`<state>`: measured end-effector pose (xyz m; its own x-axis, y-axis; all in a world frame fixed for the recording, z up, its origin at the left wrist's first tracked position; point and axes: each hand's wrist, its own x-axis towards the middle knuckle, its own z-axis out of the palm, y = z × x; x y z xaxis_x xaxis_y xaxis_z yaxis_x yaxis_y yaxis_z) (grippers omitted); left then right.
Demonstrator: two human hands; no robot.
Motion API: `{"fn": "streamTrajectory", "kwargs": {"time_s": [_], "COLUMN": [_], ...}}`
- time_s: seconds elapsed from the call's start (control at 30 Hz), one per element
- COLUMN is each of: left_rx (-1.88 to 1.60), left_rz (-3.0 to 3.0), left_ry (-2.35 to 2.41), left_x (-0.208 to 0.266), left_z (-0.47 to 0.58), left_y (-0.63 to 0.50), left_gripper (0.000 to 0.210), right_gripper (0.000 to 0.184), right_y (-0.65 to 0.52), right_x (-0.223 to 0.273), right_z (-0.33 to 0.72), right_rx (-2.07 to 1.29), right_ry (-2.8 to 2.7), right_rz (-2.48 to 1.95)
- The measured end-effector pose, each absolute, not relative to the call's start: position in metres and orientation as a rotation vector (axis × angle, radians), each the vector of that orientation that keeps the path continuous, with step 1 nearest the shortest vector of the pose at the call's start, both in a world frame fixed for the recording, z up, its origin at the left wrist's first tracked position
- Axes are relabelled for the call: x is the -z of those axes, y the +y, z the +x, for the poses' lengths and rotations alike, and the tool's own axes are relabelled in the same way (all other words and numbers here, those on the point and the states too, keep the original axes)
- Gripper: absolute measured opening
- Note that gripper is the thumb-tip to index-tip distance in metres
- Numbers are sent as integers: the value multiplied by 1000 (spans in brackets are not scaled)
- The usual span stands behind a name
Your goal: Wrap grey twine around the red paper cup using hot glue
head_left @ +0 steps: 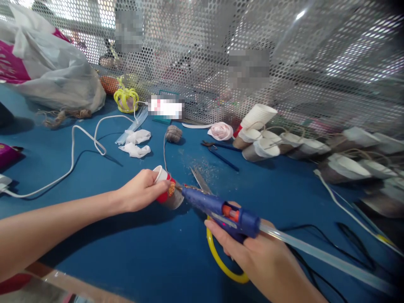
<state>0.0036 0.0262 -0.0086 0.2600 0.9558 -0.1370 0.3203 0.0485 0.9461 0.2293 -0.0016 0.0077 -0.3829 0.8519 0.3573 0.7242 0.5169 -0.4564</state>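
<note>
My left hand (143,190) is closed around a paper cup (166,190), red and white with a greyish-brown band at its bottom end. The cup is tilted, its white rim toward the upper left. In my right hand (244,248) is a blue hot glue gun (214,205) with a long clear glue stick (315,248) sticking out of its back. Its nozzle meets the cup's side, though whether it touches I cannot tell. Beneath the gun lie yellow-handled scissors (211,248), partly hidden. Grey twine runs from a small ball (174,134) to the cup.
Pliers (221,152) and a pink ribbon roll (220,131) lie beyond the scissors. Several cups (261,147) with twine handles line the right side by a perforated metal screen (202,54). A white cable (73,147) crosses the left. A plastic bag (59,63) stands far left.
</note>
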Motion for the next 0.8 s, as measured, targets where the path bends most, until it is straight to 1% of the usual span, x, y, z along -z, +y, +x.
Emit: {"fn": "streamTrajectory", "kwargs": {"time_s": [0.23,0.43,0.6,0.8], "left_rx": [-776,-734,-724,-771], "left_rz": [1497,1574,1584,1541], "left_ry": [1251,1262,1263,1259], "left_x": [9,11,12,9], "left_z": [3,3,3,3], "left_y": [27,27,27,27], "left_gripper": [27,28,30,28], "right_gripper": [33,32,36,31], "right_y": [-3,-3,-2,-3], "right_x": [-20,-8,3,-13], "right_z": [219,230,234,221], "right_rx": [-406,-287,-162,-287], "right_ry": [-2218,-2214,-2241,-2240], "right_rz": [-1275,-1251,-1214,-1295]}}
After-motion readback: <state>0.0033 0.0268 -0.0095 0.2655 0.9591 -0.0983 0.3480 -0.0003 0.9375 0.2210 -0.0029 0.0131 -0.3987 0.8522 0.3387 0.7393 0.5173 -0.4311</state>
